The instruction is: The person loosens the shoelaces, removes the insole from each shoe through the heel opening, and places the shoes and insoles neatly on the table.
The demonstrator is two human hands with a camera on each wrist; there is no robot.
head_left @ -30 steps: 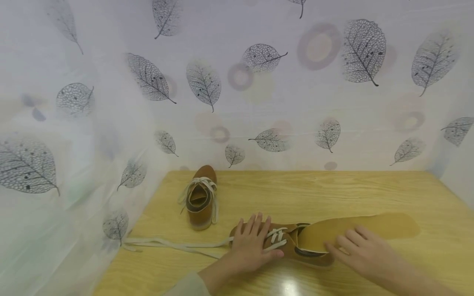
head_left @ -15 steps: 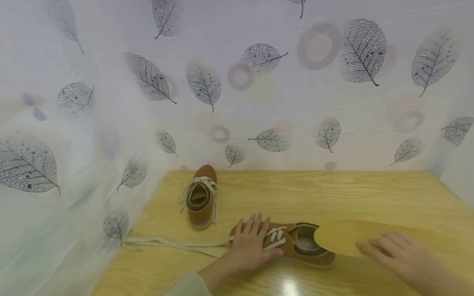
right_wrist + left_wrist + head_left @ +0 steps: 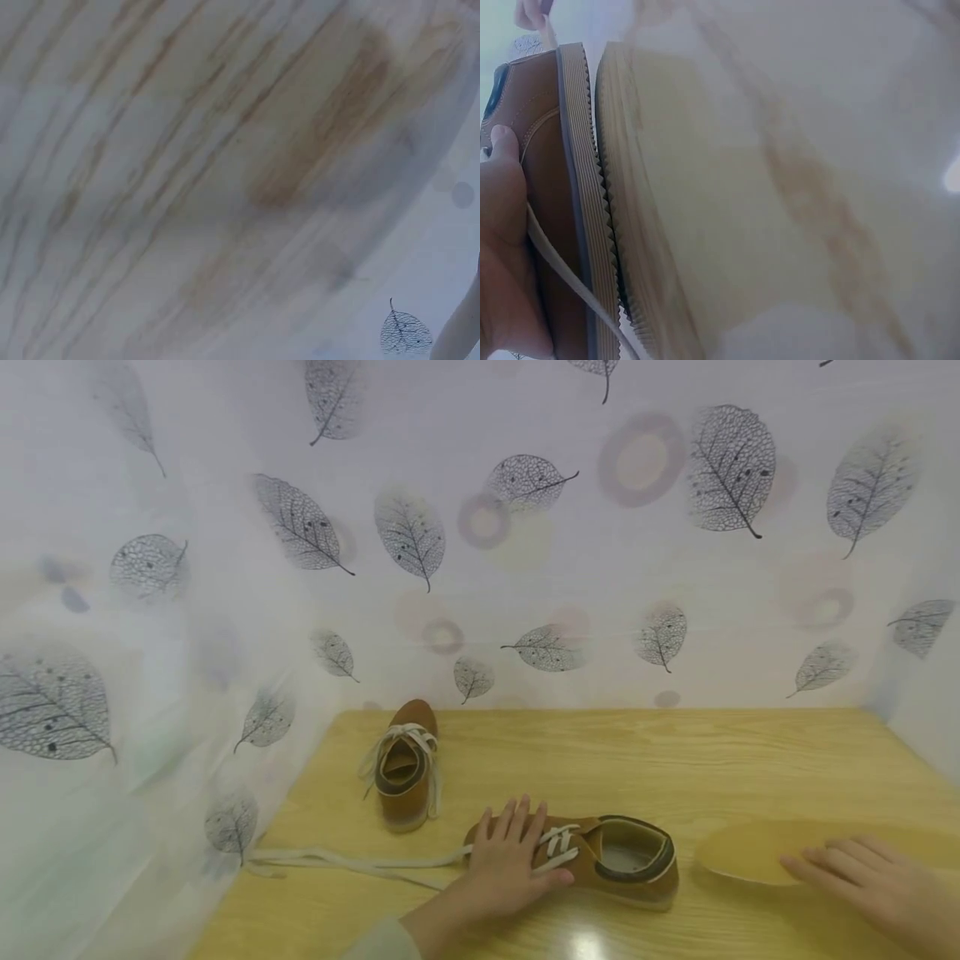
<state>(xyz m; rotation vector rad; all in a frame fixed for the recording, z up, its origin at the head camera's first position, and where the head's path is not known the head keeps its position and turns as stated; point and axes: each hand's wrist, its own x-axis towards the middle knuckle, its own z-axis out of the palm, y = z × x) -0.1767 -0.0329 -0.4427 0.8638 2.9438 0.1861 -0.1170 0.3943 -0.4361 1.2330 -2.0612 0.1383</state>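
Observation:
A brown lace-up shoe (image 3: pixel 585 877) lies on its sole in the middle of the table, toe to the left, its opening uncovered. My left hand (image 3: pixel 502 864) rests flat across the toe and laces, fingers spread. The left wrist view shows that hand (image 3: pixel 502 225) against the side of the shoe (image 3: pixel 547 165), beside its ridged sole. To the right of the heel, my right hand (image 3: pixel 862 872) pinches a tan insole (image 3: pixel 742 852) by its edge, apart from the shoe. The insole's far end runs toward the right edge of the head view.
A second brown shoe (image 3: pixel 407 797) with loosely tied pale laces stands at the back left. The long pale laces (image 3: pixel 337 858) of the nearer shoe stretch left across the wood-grain table (image 3: pixel 750 752). Leaf-printed sheeting (image 3: pixel 480 560) hangs behind and at the sides.
My right hand has drawn the insole out of the shoe's opening and moved it right, clear of the heel. My left hand has stayed on the shoe.

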